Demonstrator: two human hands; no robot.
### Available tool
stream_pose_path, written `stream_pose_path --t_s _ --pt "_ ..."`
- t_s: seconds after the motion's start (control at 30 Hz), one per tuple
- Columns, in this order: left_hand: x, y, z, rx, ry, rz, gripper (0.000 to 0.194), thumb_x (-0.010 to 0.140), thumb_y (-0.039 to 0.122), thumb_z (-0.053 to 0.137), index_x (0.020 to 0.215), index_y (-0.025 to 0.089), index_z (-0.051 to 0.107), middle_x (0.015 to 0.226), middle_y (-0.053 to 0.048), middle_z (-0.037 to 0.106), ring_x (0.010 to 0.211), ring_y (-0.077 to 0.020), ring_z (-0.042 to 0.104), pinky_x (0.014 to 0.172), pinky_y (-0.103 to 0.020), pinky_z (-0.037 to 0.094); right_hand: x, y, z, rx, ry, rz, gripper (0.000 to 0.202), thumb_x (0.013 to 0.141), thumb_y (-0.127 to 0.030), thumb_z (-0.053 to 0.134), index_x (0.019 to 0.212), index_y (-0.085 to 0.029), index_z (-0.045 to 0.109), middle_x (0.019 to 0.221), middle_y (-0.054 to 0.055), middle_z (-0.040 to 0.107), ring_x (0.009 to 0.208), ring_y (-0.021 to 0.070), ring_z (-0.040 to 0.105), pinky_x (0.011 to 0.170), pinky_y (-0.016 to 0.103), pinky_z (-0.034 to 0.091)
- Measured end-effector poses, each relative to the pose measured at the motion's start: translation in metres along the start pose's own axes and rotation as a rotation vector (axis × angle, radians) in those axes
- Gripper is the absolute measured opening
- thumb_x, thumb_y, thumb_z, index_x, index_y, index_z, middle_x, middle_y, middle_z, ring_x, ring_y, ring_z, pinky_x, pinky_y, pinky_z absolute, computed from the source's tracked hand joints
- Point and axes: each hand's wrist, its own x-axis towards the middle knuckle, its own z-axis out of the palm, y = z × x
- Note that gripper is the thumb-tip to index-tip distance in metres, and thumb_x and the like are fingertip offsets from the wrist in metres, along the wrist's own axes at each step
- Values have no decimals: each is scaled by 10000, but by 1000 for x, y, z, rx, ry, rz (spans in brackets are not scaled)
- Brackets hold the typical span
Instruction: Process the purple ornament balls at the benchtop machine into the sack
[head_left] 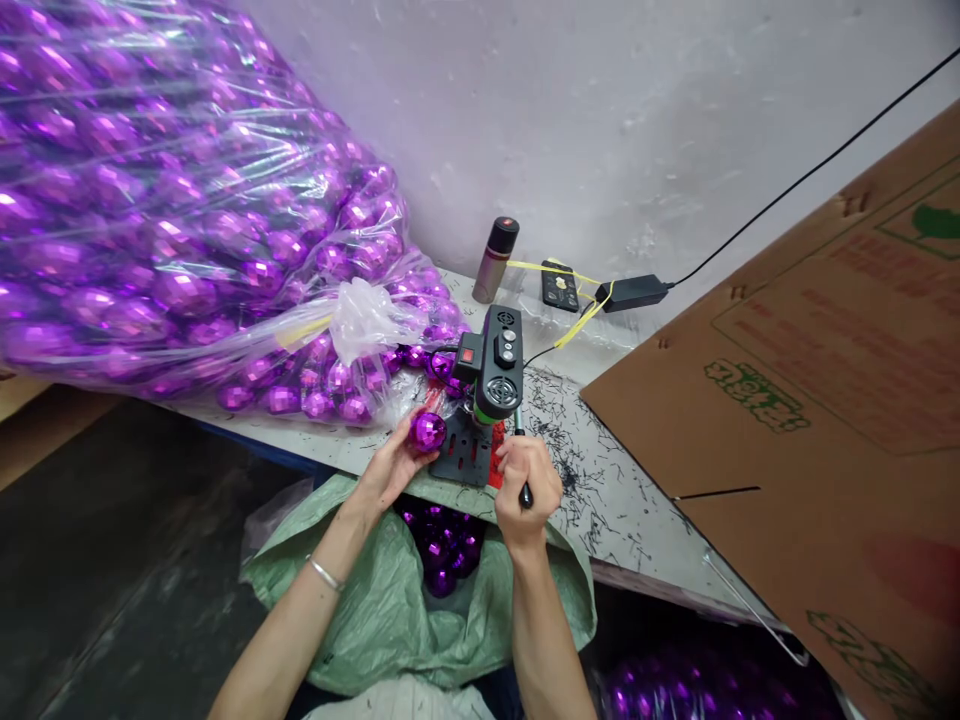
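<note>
A left hand holds a faceted purple ball beside a bench-mounted drill press, its work apparently unfinished, while the right hand grips the black-handled lever.

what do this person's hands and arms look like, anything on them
The left hand and right hand are both ungloved, and no sleeves show on the forearms. A thin silver-coloured bangle circles the left wrist; the right wrist has none. Rings can't be ruled out.
</note>
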Motion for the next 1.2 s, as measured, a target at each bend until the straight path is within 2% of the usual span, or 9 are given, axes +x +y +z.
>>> stream_pose_path --t_s 0.17,0.37,0.43,0.53,0.67,0.8,0.9,1.07,1.2 --pt "8 -2 13 -153 113 -149 294 961 397 631 1163 196 703 1170 -106 750 1036 -211 726 891 -336 641 3 -1 -1 7 7 -18 281 944 -35 441 737 -215 500 672 -14 549 664 126 570 612 263 447" --pt "7 -2 17 -218 147 -262 373 908 483 706 1058 141 716 999 -121 770 804 -190 756 615 -223 608 4 -1 -1 -20 3 -28 283 944 -41 441 732 -216 507 657 -9 557 645 127 571 598 267 445" --pt "6 -6 18 -128 153 -176 432 838 451 789 1158 173 705 1068 -107 768 863 -195 759 668 -228 611 4 -1 -1 -22 5 -27 288 946 -51 439 723 -218 510 651 -7 565 636 130 575 596 272 446" --pt "8 -15 21 74 136 7 671 753 421 854 1354 230 624 1259 -96 726 1112 -241 719 913 -319 602 4 -1 -1 -26 5 -18 290 949 -60 437 718 -219 512 649 -6 571 631 133 578 596 276 446" --pt "15 -28 23 454 111 189 775 727 444 856 1409 196 582 1393 -136 656 1274 -316 636 1128 -475 477 3 -1 -2 -32 0 -20 281 945 -55 440 728 -220 507 651 -10 564 637 130 575 594 266 448" --pt "18 -35 21 828 129 354 687 753 479 836 1338 186 626 1356 -153 674 1296 -352 612 1134 -527 456 2 -1 -2 -43 -14 -28 277 943 -55 441 732 -221 510 653 -10 569 648 132 589 593 261 452" --pt "19 -35 22 991 84 461 626 818 483 784 1339 183 609 1299 -151 697 1247 -338 641 1077 -508 503 2 0 -2 -45 -13 -30 274 944 -52 442 738 -222 505 648 -11 565 652 132 591 594 258 452" --pt "22 -36 31 1121 75 606 574 867 436 739 1354 184 572 1283 -145 688 1218 -323 647 1061 -506 510 4 -1 -2 -52 -10 -35 271 945 -62 440 739 -221 513 649 -7 572 643 133 589 589 262 450" --pt "25 -40 39 1132 61 639 516 890 429 711 1326 186 581 1229 -131 696 1155 -304 666 1005 -472 538 9 -3 -3 -51 -4 -25 264 946 -67 442 744 -218 520 656 -3 570 634 131 579 579 264 444"
